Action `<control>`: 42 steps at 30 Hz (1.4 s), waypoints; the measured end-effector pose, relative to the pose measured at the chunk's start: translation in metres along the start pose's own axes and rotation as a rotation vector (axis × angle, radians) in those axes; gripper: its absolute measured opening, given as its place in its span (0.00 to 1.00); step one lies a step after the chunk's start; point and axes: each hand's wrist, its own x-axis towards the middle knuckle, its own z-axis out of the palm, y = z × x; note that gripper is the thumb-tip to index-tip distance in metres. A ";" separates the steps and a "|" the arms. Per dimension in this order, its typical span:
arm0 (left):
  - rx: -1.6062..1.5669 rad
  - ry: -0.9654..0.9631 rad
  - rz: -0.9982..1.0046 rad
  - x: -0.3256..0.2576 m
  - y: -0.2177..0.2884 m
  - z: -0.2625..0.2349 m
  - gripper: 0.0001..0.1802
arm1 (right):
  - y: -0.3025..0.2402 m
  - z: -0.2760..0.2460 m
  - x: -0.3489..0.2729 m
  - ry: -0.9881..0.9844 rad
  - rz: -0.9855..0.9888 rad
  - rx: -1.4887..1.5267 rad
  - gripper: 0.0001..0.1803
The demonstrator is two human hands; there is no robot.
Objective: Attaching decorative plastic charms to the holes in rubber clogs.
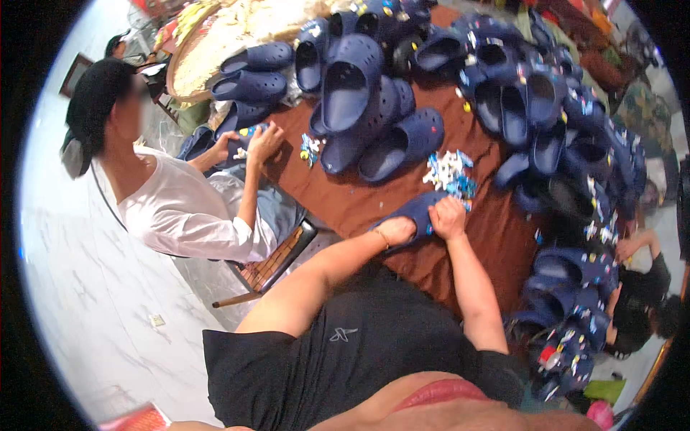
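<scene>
Both hands grip one navy clog (pixel 415 212) near the brown surface's (pixel 345 194) six-o'clock edge: left hand (pixel 397 231) clamped on its heel, right hand (pixel 448 218) pinching its toe. A heap of small charms (pixel 447 171) lies just beyond at twelve o'clock.

A brown-covered tabletop (pixel 374 194) carries heaps of navy clogs (pixel 359 108) and a scatter of small blue-and-white charms (pixel 447 171). A seated co-worker in a white shirt (pixel 180 208) occupies the left side; a woven basket (pixel 208 50) stands behind.
</scene>
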 end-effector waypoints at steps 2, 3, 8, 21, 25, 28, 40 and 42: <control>0.005 -0.059 -0.020 0.004 -0.003 0.002 0.13 | 0.001 0.001 0.000 0.005 -0.009 -0.010 0.16; 0.021 -0.003 0.010 0.004 -0.005 0.005 0.13 | 0.001 0.001 -0.001 0.011 -0.003 -0.017 0.16; 0.111 0.108 0.038 0.006 -0.015 0.018 0.12 | 0.002 0.004 -0.005 0.100 -0.008 -0.056 0.18; 0.102 0.119 -0.014 0.007 -0.012 0.007 0.13 | -0.002 -0.010 -0.009 0.427 0.538 0.280 0.10; 0.067 0.080 -0.064 0.007 -0.015 0.011 0.14 | -0.008 -0.012 -0.013 0.315 0.347 0.160 0.11; 0.034 0.094 -0.060 0.007 -0.018 0.013 0.15 | -0.016 -0.001 -0.011 0.220 0.227 0.094 0.14; 0.017 0.084 -0.054 0.003 -0.013 0.010 0.15 | -0.013 0.005 -0.008 0.228 0.160 -0.071 0.22; 0.018 0.079 -0.054 0.004 -0.015 0.010 0.16 | -0.015 0.004 -0.010 0.295 0.202 -0.071 0.22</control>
